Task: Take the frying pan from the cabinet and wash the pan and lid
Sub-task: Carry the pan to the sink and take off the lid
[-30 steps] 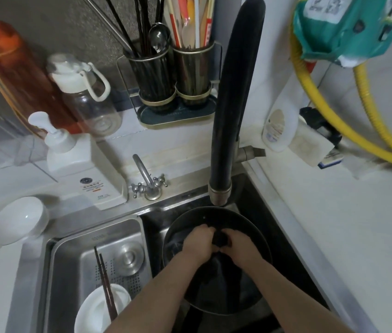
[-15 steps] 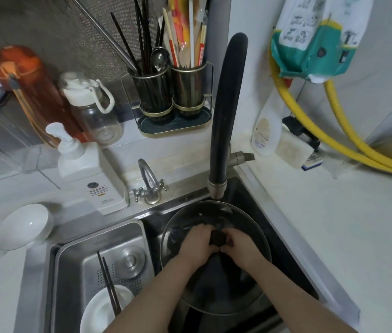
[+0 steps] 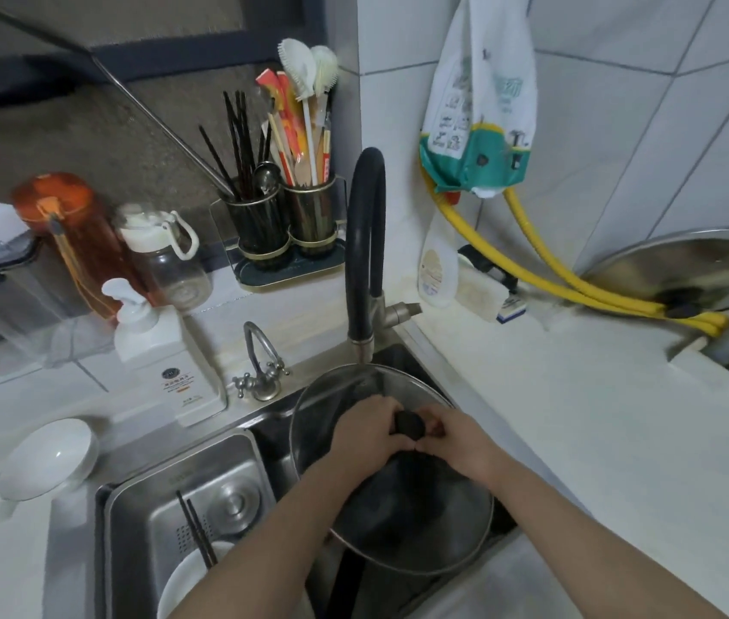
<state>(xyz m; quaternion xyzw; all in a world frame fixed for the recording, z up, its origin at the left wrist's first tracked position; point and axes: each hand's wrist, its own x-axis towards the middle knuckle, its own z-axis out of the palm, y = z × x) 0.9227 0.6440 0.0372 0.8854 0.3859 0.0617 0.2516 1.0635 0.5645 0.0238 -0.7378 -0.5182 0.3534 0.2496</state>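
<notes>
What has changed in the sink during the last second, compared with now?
Little has changed. Both hands, left and right, stay closed around the black knob of the glass lid over the sink. Only the camera tilted up, so the steel lid on the counter now shows.

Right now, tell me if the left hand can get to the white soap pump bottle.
Probably yes. The left hand would first have to let go of the lid knob. The soap pump bottle stands on the counter to its left, behind the sink rim, with only the small tap near the path.
</notes>
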